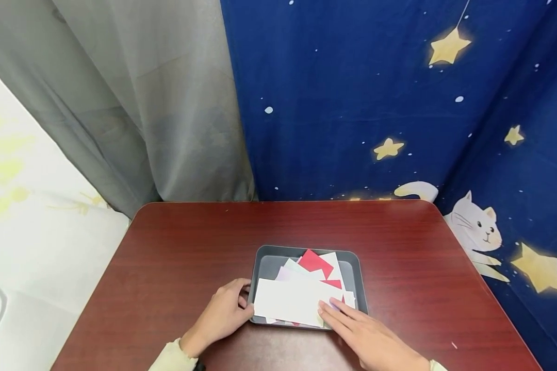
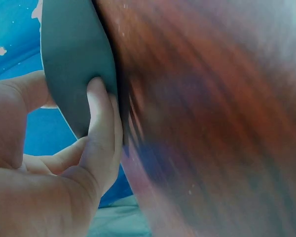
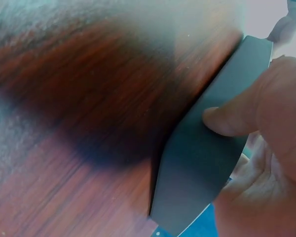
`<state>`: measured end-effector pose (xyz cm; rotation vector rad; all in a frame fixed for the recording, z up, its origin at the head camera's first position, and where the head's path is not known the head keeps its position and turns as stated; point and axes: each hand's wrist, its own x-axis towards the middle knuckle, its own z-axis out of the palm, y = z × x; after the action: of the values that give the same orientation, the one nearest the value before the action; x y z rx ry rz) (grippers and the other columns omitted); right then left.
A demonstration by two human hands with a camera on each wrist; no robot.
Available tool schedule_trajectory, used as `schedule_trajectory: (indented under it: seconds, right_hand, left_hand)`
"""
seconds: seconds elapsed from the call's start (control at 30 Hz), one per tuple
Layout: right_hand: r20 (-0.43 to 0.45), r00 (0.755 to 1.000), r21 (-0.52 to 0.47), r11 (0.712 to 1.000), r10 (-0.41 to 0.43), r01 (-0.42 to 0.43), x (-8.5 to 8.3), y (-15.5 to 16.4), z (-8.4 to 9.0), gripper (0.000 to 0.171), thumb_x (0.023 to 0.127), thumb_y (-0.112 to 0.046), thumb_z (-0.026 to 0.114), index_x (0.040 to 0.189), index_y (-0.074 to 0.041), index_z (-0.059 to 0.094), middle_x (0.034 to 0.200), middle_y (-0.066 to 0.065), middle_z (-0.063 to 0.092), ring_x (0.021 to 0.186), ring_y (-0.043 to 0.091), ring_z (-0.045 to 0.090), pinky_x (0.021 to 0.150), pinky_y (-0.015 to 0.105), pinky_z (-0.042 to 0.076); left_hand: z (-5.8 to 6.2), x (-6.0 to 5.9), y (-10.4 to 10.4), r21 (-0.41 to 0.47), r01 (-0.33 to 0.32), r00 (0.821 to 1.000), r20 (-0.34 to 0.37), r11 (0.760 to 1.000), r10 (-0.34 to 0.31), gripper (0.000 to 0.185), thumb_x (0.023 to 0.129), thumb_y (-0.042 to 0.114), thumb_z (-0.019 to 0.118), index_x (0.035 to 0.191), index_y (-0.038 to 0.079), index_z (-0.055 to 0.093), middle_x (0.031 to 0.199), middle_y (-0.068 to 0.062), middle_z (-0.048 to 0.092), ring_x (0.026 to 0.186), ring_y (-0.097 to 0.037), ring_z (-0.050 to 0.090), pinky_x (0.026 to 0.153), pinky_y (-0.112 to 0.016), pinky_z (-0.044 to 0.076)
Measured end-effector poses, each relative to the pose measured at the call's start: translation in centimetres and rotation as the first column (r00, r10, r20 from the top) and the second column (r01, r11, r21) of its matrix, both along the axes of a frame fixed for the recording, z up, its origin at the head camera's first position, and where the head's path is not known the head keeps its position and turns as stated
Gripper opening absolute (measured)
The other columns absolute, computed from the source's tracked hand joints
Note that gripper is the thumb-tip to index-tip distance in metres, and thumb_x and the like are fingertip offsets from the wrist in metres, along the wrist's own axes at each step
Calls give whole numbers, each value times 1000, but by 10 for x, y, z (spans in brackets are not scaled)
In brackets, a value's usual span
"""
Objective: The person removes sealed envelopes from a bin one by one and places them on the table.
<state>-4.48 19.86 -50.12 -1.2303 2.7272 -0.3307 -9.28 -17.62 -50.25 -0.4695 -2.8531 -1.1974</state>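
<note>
A grey tray sits on the dark red table close to the front edge. It holds loose paper sheets: a large white sheet on top, a red piece and pale ones behind. My left hand grips the tray's front left corner. In the left wrist view the left hand has a finger pressed on the tray's outer wall. My right hand lays its fingers over the white sheet at the front right. In the right wrist view its thumb presses the tray's outer wall.
Behind the table hang a grey curtain and a blue star-and-cat cloth. A pale cloth lies off the table's left side. Bare wood surrounds the tray on every side.
</note>
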Motion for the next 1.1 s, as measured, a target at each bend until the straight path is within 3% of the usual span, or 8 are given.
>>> schedule_trajectory:
  seconds: [0.07, 0.13, 0.2, 0.3, 0.37, 0.6, 0.83, 1.1]
  right_hand:
    - [-24, 1000, -4, 1000, 12, -12, -1, 2, 0, 88, 101, -30, 79, 175, -18, 32, 179, -1, 33, 156, 30, 44, 107, 47, 55]
    - [-20, 1000, -2, 1000, 17, -17, -2, 4, 0, 95, 94, -5, 81, 175, -16, 31, 179, 1, 33, 157, 31, 43, 108, 45, 54]
    - [17, 1000, 0, 1000, 3, -3, -3, 5, 1, 99, 92, 0, 80, 176, -17, 30, 179, 0, 32, 158, 31, 40, 109, 44, 54]
    - [75, 997, 8, 1000, -25, 24, -4, 6, 4, 90, 100, -11, 76, 176, -20, 28, 180, -1, 31, 159, 29, 38, 108, 44, 54]
    - [65, 997, -10, 1000, -28, 29, -5, 6, 7, 84, 104, -20, 75, 175, -17, 32, 179, 0, 32, 159, 28, 39, 109, 44, 54]
    - [-141, 990, -77, 997, -11, 0, -12, 0, 17, 75, 106, -45, 72, 169, -13, 45, 171, 3, 46, 152, 27, 48, 107, 47, 56]
    - [-191, 981, -111, 992, 33, -55, -31, -16, 22, 65, 106, -39, 72, 162, -11, 54, 164, 4, 54, 147, 26, 53, 109, 47, 54]
    - [-191, 976, -74, 990, 103, -119, -44, -35, 23, 56, 107, -35, 70, 158, -14, 60, 160, 4, 58, 145, 29, 56, 113, 49, 51]
  left_hand:
    - [0, 4, 0, -1, -10, 1000, 1, 1000, 10, 44, 81, 3, 77, 124, -3, 71, 104, 1, 72, 74, 0, 66, 68, -28, 56]
    - [1, 8, 1, -8, -18, 1000, 4, 1000, 18, 49, 80, 4, 78, 128, -4, 70, 104, 1, 70, 73, 1, 66, 69, -28, 56]
    - [2, 12, 2, -17, -22, 1000, 12, 1000, 23, 56, 79, 4, 78, 133, -5, 68, 105, 1, 69, 73, 3, 65, 71, -30, 56]
    - [3, 18, 3, -29, -22, 999, 23, 999, 23, 68, 78, 4, 78, 143, -7, 63, 108, 1, 66, 73, 5, 64, 73, -32, 56]
    - [4, 21, 3, -28, -23, 999, 27, 999, 24, 72, 78, 3, 78, 147, -6, 61, 110, 1, 66, 74, 6, 64, 75, -33, 55]
    - [1, 28, 2, -3, -28, 999, 40, 1000, 28, 75, 77, 0, 79, 150, -2, 60, 113, 0, 66, 74, 5, 64, 74, -32, 55]
    - [-3, 34, 3, 37, -47, 997, 69, 998, 45, 76, 79, 1, 81, 151, -1, 59, 120, -4, 67, 75, 3, 66, 70, -28, 56]
    - [-2, 37, 4, 60, -58, 994, 92, 997, 52, 75, 80, 1, 82, 152, 1, 59, 119, -4, 67, 75, 2, 67, 68, -26, 56]
